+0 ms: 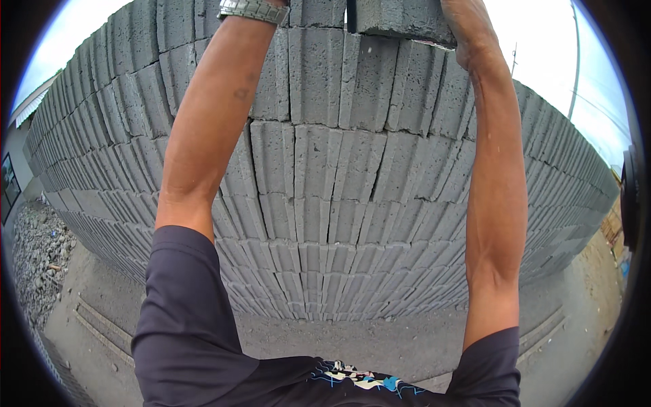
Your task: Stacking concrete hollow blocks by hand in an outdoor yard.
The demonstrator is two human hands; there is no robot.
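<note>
Both my arms reach up to the top of a tall wall of stacked grey concrete blocks [315,163]. A loose concrete block [403,19] sits tilted at the top, its lower edge jutting out over the course below. My right hand [469,26] is closed against the right end of this block, its fingertips partly hidden. Past a metal-banded wristwatch [251,9], my left hand [278,2] is almost wholly cut off by the upper edge, so its fingers cannot be seen. A gap shows just left of the loose block.
The stack curves away on both sides, with bare ground [352,346] at its foot. Gravel [41,251] lies heaped at the left, near a building with a window [9,186]. Thin strips [102,325] lie on the ground, and a pole [575,61] rises at the right.
</note>
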